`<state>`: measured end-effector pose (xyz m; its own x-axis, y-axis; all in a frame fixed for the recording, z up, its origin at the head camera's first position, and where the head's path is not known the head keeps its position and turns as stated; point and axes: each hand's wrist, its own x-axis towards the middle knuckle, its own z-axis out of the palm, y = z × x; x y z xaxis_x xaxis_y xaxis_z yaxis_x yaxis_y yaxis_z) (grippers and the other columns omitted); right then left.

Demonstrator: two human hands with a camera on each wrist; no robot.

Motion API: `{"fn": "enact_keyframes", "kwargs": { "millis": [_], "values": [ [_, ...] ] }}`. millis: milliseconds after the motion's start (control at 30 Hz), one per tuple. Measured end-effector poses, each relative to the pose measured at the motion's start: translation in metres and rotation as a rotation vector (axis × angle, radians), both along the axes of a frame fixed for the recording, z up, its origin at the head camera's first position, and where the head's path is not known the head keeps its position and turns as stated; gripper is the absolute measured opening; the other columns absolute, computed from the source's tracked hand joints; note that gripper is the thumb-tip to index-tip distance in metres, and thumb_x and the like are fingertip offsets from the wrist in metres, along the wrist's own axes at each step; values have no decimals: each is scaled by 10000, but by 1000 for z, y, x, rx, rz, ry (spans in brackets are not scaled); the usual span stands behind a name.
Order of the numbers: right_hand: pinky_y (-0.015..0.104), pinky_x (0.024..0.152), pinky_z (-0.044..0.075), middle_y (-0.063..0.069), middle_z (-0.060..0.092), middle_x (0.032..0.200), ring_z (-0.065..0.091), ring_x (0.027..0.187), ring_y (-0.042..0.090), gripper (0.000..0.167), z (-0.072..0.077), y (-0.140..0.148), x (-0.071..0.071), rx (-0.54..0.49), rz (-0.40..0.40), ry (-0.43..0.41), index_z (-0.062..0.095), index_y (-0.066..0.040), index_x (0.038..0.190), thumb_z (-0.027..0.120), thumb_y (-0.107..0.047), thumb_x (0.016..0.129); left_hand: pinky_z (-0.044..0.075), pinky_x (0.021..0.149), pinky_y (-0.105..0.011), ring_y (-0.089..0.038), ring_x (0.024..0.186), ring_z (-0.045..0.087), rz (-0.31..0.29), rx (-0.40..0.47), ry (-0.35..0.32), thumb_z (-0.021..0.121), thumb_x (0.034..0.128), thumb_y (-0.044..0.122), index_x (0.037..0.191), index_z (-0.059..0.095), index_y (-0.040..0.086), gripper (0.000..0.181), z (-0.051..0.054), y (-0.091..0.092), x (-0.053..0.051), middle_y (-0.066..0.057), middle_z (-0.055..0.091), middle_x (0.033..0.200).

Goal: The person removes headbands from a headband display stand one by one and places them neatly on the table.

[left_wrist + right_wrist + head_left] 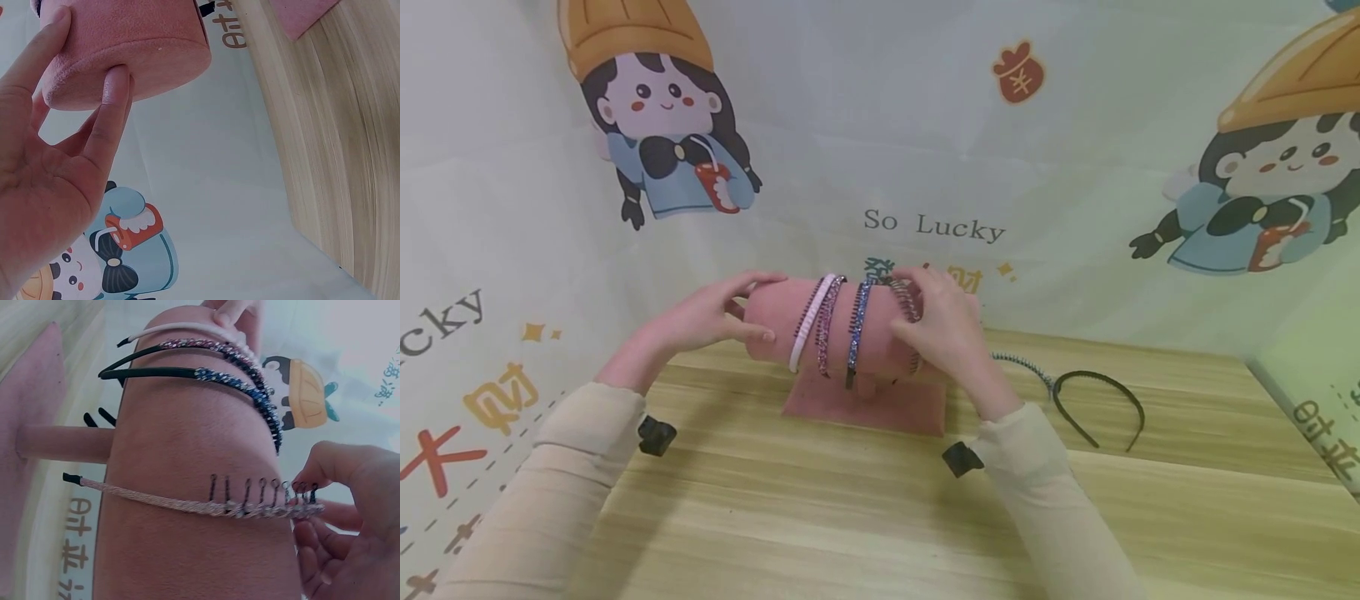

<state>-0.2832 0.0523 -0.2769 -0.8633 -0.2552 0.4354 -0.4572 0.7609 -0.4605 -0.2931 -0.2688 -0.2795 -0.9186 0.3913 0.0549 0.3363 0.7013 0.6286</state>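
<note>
Pink plush roll (782,307) lies sideways on a post (69,444) above a flat pink base (917,408), on the wooden table (775,500). The raised mount presumably leaves room for band arms to hang below the roll.

Left hand (711,317): at the roll's left end, fingers spread and fairly straight, touching the flat face and curved side. Likely reason: to steady the roll against sideways push.

Right hand (943,321): thumb and fingers pinch the crown of a braided headband (187,505). That headband straddles the roll toward its right end, one arm tip reaching past the underside; the other arm is hidden. A hold at the crown probably lets both arms be guided together.

Left of it, reading left to right: white headband (809,325), pink glitter headband (825,329), blue glitter headband (856,329), set apart, perhaps for display.

On the table, right of the base: a teal toothed headband (1024,362) and, just nearer, a black headband (1141,403).
</note>
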Motion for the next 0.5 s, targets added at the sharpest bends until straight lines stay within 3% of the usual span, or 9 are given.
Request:
{"fn": "enact_keyframes", "kwargs": {
  "millis": [267, 500],
  "values": [
    [297, 699, 543, 62, 651, 994, 603, 847, 197, 630, 11, 3, 13, -54, -36, -95, 519, -125, 1394, 716, -67, 798, 521, 928, -520, -331, 1142, 625, 2, 0, 5, 752, 881, 309, 1544, 291, 316, 808, 0, 0, 0, -181, 472, 1453],
    [273, 596, 474, 67, 569, 868, 525, 741, 200, 559, 16, 10, 22, -82, -66, -207, 455, -88, 1301, 722, -77, 810, 523, 915, -509, -323, 1134, 629, 5, -4, 4, 750, 881, 320, 1545, 291, 311, 807, -1, 1, 1, -175, 477, 1449]
  ]
}}
